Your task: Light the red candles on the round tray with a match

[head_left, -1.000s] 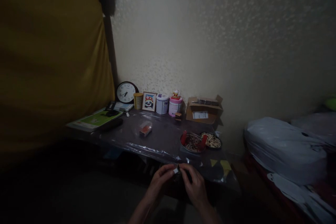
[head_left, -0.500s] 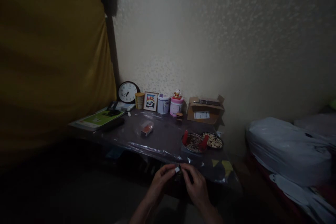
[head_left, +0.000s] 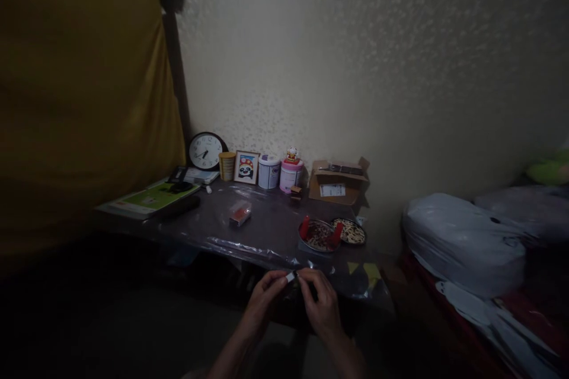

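Note:
Just in front of the table's near edge, my left hand (head_left: 265, 296) pinches a small white rectangular piece (head_left: 290, 277). Its exact kind is too small and dim to tell. My right hand (head_left: 320, 301) is closed beside it, thumb and fingertips pressed together at the dark end of that piece. Whatever its fingertips hold is hidden. Beyond the hands, a round tin (head_left: 317, 237) with red upright parts and small dark pieces stands on the table. Behind it to the right lies a round dish (head_left: 351, 231) of pale sticks or seeds.
The plastic-covered table (head_left: 262, 237) carries a small box (head_left: 240, 214), a clock (head_left: 207, 151), a framed panda picture (head_left: 246, 167), two canisters, a yellow cup (head_left: 227, 166), and an open cardboard box (head_left: 333, 189). White bags (head_left: 462, 243) lie to the right.
The whole view has shifted slightly, so the table and hands appear further left and a little higher. Both hands keep their pinch around the small white piece.

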Demonstrator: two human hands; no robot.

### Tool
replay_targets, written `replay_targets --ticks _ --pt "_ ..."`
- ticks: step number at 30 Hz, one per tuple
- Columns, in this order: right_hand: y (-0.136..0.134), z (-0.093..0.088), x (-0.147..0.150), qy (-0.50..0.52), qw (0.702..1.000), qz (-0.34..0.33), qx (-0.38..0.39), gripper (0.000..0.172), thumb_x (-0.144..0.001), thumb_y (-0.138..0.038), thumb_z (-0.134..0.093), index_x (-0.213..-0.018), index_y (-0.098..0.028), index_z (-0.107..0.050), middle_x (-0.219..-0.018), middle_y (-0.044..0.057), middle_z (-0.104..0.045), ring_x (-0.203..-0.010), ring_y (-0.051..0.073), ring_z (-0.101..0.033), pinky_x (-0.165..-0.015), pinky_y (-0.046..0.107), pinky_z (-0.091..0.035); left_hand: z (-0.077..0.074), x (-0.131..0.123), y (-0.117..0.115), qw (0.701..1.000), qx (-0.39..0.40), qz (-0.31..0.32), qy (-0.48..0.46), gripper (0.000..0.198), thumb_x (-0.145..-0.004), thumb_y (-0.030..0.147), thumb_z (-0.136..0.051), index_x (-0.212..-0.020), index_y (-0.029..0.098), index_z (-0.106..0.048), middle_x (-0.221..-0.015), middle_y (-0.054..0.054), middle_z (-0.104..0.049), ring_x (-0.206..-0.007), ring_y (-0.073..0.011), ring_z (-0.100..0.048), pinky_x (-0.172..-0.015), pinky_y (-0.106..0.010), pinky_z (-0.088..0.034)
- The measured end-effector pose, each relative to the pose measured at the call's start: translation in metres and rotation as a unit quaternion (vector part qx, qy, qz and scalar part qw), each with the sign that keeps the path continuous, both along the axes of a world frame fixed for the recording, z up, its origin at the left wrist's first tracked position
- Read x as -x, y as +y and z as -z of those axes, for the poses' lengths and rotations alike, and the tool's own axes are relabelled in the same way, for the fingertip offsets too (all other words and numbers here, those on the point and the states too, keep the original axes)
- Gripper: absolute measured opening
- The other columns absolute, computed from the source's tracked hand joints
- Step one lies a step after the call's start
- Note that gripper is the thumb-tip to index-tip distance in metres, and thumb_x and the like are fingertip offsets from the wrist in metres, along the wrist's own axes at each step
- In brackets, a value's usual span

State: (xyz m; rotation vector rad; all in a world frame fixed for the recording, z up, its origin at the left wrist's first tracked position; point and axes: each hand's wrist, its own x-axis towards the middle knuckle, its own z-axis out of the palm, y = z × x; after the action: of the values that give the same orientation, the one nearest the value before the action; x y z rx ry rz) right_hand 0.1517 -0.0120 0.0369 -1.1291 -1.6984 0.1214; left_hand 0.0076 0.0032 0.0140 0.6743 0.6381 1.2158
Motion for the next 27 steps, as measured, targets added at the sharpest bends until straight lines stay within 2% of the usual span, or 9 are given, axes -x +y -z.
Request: replay_targets --ticks 5,7,9,11,14,16,21,27 --pt "-0.007 -0.011 -0.001 0.003 0.997 0.039 -0.067 0.014 -0.086 -0.017 -0.046 -0.087 -0.023 -0.059 -0.085 0.005 -0.066 -0.085 0.019 -0.061 -0.077 0.032 -0.047 -0.001 -0.001 0.000 0.999 0.001 0.007 -0.031 0.018 -0.066 0.028 -0.070 -0.078 0.016 -0.066 -0.073 -0.003 -0.069 -0.067 -0.0133 -0.060 -0.067 -0.024 -0.043" --pt "-0.010 -0.013 -0.001 -0.021 0.995 0.026 -0.096 0.016 -0.086 -0.016 -0.046 -0.090 -0.023 -0.060 -0.089 0.006 -0.066 -0.088 0.019 -0.061 -0.079 0.033 -0.047 -0.002 -0.001 0.000 0.999 -0.001 0.005 -0.044 0.017 -0.066 0.026 -0.071 -0.078 0.016 -0.066 -0.074 -0.003 -0.069 -0.068 -0.0131 -0.060 -0.068 -0.024 -0.044" --pt "-0.009 -0.012 -0.001 -0.074 0.993 -0.001 -0.093 0.019 -0.086 -0.015 -0.045 -0.090 -0.023 -0.061 -0.089 0.006 -0.067 -0.086 0.019 -0.061 -0.079 0.033 -0.047 -0.004 -0.001 0.000 0.998 -0.009 0.002 -0.054 0.016 -0.066 0.025 -0.070 -0.078 0.016 -0.066 -0.074 -0.003 -0.069 -0.069 -0.0123 -0.060 -0.068 -0.023 -0.044" --pt "-0.002 -0.008 -0.004 -0.104 0.992 0.005 -0.071 0.020 -0.087 -0.017 -0.042 -0.089 -0.023 -0.062 -0.087 0.005 -0.067 -0.082 0.019 -0.061 -0.076 0.033 -0.048 -0.005 0.000 -0.001 0.998 -0.016 0.003 -0.054 0.016 -0.067 0.025 -0.070 -0.078 0.016 -0.066 -0.073 -0.003 -0.069 -0.067 -0.0125 -0.060 -0.067 -0.024 -0.044" --pt "0.010 -0.004 -0.012 -0.031 0.994 0.086 -0.062 0.019 -0.087 -0.022 -0.043 -0.082 -0.021 -0.061 -0.080 0.004 -0.066 -0.076 0.018 -0.060 -0.070 0.031 -0.048 -0.005 0.001 -0.001 0.999 -0.024 0.004 -0.044 0.017 -0.068 0.027 -0.069 -0.081 0.015 -0.067 -0.076 -0.005 -0.070 -0.070 -0.0138 -0.060 -0.067 -0.025 -0.044" --pt "0.015 -0.004 -0.018 0.040 0.990 0.117 -0.061 0.016 -0.085 -0.026 -0.047 -0.077 -0.020 -0.060 -0.076 0.003 -0.065 -0.073 0.017 -0.060 -0.069 0.029 -0.048 -0.006 0.003 -0.002 0.999 -0.031 -0.002 -0.043 0.016 -0.069 0.026 -0.068 -0.080 0.015 -0.068 -0.081 -0.005 -0.070 -0.076 -0.0144 -0.061 -0.071 -0.024 -0.044" --pt "0.019 -0.003 -0.030 0.154 0.980 0.123 -0.029 0.015 -0.082 -0.031 -0.053 -0.075 -0.019 -0.059 -0.075 0.003 -0.063 -0.072 0.017 -0.058 -0.066 0.029 -0.047 -0.009 0.006 -0.002 0.999 -0.031 -0.007 -0.036 0.017 -0.071 0.028 -0.066 -0.082 0.017 -0.069 -0.095 -0.007 -0.071 -0.085 -0.0159 -0.061 -0.076 -0.026 -0.043" --pt "0.022 -0.009 -0.038 0.209 0.964 0.152 -0.063 0.017 -0.078 -0.034 -0.055 -0.070 -0.020 -0.060 -0.068 0.002 -0.063 -0.065 0.017 -0.058 -0.061 0.029 -0.047 -0.006 0.007 0.001 0.998 0.026 -0.019 -0.058 0.020 -0.068 0.032 -0.068 -0.082 0.018 -0.069 -0.093 -0.005 -0.072 -0.083 -0.0159 -0.062 -0.076 -0.028 -0.044"
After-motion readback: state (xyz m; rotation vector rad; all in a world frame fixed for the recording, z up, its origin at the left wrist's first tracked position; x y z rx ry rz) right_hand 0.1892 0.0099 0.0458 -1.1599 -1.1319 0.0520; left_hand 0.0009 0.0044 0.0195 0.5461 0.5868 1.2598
